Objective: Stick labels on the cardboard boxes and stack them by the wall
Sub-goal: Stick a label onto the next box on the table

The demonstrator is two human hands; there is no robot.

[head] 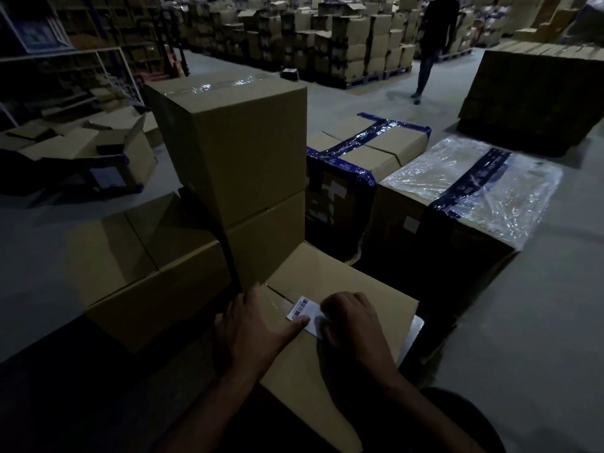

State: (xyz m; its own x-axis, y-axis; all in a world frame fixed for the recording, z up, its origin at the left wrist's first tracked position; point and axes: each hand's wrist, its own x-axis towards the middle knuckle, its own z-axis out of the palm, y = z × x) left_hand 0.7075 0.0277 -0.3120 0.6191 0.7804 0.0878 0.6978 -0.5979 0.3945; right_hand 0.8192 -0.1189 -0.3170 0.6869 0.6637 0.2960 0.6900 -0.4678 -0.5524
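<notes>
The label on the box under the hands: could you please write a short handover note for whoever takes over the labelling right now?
Left hand: fingers spread flat on the near cardboard box, thumb pressing the left edge of the white barcode label.
Right hand: fingers curled over the label's right end; the exact grip is hidden.
Label lies on the box top near its taped seam, not yet fully smoothed.
Two plain boxes stand stacked just behind, another lower box to their left; no labels show on their visible faces.
Left: finish pressing this label, then stack the box by the wall.
</notes>
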